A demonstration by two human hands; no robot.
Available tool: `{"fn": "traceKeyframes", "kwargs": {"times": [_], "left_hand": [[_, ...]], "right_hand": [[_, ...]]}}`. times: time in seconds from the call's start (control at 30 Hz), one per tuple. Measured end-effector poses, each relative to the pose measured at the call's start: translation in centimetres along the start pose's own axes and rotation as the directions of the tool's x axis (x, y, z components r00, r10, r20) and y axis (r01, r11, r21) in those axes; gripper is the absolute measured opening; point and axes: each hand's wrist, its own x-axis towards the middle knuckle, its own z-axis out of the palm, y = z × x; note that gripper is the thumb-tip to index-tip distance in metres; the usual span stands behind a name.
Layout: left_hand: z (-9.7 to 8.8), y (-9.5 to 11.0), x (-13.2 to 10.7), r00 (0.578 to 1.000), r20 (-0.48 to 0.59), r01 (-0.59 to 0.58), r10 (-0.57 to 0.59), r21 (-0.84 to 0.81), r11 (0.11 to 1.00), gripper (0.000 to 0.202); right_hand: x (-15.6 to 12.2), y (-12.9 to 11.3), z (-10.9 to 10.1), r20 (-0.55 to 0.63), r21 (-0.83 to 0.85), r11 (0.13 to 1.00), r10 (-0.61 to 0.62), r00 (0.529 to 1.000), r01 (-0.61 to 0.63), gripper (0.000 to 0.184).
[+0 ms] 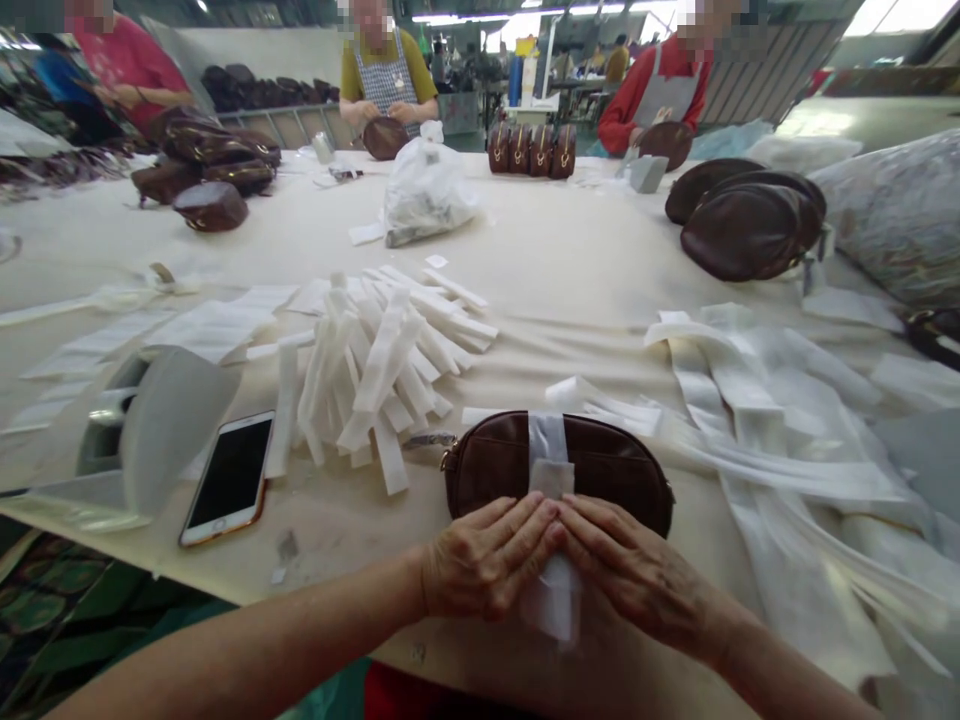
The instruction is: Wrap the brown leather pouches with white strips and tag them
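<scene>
A dark brown oval leather bag (491, 460) lies in front of me, with a white strip (546, 435) running across its middle. My left hand (491, 555) meets the lower front edge of the bag from the left, its fingers pressed together on the strip. From the right, my right hand (634, 560) closes on the same strip, its fingertips touching those of the left. The strip's loose end hangs below my fingers. A zip pull (431, 440) sticks out at the bag's left end. The fingers cover the bag's lower middle.
Left of the bag lie a heap of white strips (375, 370), a phone (229, 475) and a tape dispenser (112, 430). More strips (750, 400) spread at right. Beyond are a plastic sack (431, 190) and brown bags (750, 220). Several people work across the table (570, 260).
</scene>
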Motion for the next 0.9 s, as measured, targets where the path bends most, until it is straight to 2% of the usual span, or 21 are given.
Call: {"fn": "traceKeyframes", "kwargs": {"times": [0.1,0.2,0.37,0.47,0.53,0.6,0.67,0.73,0.8,0.83,0.9], "left_hand": [[0.8,0.3,-0.2,0.999,-0.032,0.013,-0.011,0.04,0.999,0.034],[0.8,0.1,-0.1,0.999,-0.029,0.016,-0.015,0.041,0.999,0.033],[0.5,-0.1,0.0,1.0,0.002,0.016,-0.016,0.05,0.999,0.034],[0.7,0.1,-0.3,0.999,0.031,0.011,-0.012,0.054,0.998,0.035],[0.8,0.1,-0.5,0.999,0.043,0.014,-0.016,0.047,0.999,0.036],[0.5,-0.1,-0.6,0.997,0.065,0.039,-0.038,-0.014,0.999,0.038],[-0.3,-0.5,-0.3,0.99,0.117,0.091,-0.073,-0.16,0.983,0.044],[-1.5,-0.9,0.4,0.975,0.199,0.165,-0.099,-0.346,0.924,0.049],[-2.5,-1.3,1.1,0.952,0.274,0.256,-0.136,-0.47,0.845,0.045],[-2.9,-1.4,1.5,0.941,0.3,0.294,-0.158,-0.492,0.819,0.041],[-3.3,-1.3,1.8,0.929,0.323,0.323,-0.181,-0.468,0.822,0.041]], "right_hand": [[-0.5,0.5,0.8,-0.012,0.002,1.0,-0.008,1.0,0.008,0.033],[-0.2,0.9,0.1,0.029,0.022,1.0,-0.011,1.0,0.011,0.036],[1.0,1.6,-2.1,0.18,0.277,0.959,0.011,0.984,-0.061,0.057],[1.4,1.7,-2.5,0.217,0.418,0.895,0.066,0.974,-0.154,0.052],[1.3,1.5,-2.1,0.19,0.429,0.882,0.124,0.974,-0.196,0.046],[1.0,1.2,-1.3,0.136,0.395,0.895,0.169,0.976,-0.21,0.046],[0.6,0.9,-0.6,0.085,0.36,0.912,0.176,0.981,-0.195,0.045],[0.4,0.8,-0.1,0.045,0.337,0.925,0.174,0.984,-0.179,0.042],[0.4,0.8,0.0,0.014,0.334,0.929,0.166,0.986,-0.161,0.039],[0.4,0.8,0.0,0.004,0.34,0.927,0.167,0.986,-0.159,0.038],[0.4,1.0,0.0,-0.007,0.361,0.918,0.176,0.984,-0.162,0.036]]}}
